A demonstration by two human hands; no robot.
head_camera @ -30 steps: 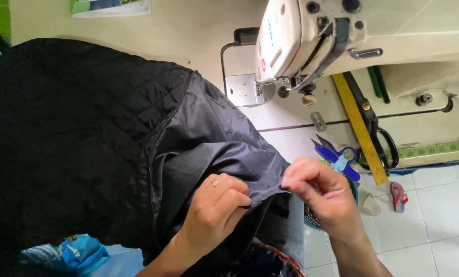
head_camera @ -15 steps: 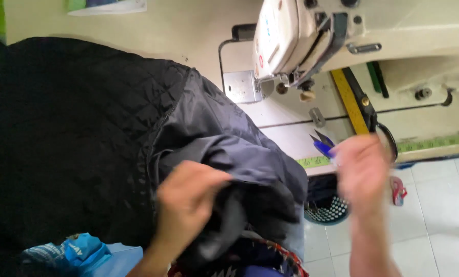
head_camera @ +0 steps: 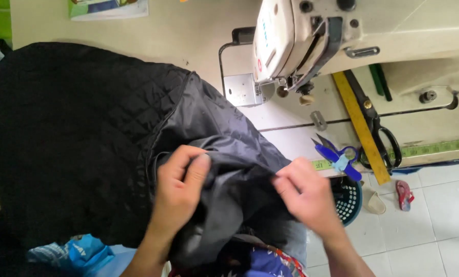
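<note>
Head view: jacket (head_camera: 137, 154) lies on the table, left of the sewing machine (head_camera: 301, 46) and spilling toward the lap. Left hand (head_camera: 180, 190) has fingers closed on a fold of the smooth dark shell; right hand (head_camera: 306, 197) pinches the same fold's edge just right of it. Fabric runs between both hands. Looks soft, light, slippery; quilted lining bulkier. Best gripped at seams or folded edges. Blue snips (head_camera: 337, 156) lie below the machine.

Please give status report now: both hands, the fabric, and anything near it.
Left hand and right hand both pinching the dark smooth fabric. Black quilted fabric heaped on the table. Sewing machine head and blue thread snips beside it, apart.
</note>
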